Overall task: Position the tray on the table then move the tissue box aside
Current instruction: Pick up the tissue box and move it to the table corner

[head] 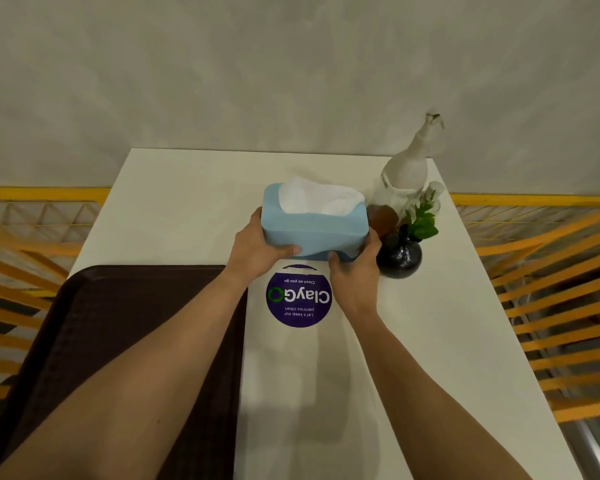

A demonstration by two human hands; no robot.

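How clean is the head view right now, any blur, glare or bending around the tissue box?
Head view: the tissue box, held by the left hand and right hand, looks slightly soft; the spray bottle behind it is smeared; wide-angle bending splays the yellow railing at the edges; soft arm shadows fall on the white table; no harsh glare; the dark tray shows little detail.

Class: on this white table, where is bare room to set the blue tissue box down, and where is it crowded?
Free: far-left tabletop beyond the dark brown tray; near-right strip beside the round purple sticker. Crowded: far right, around the black round vase and white spray bottle.
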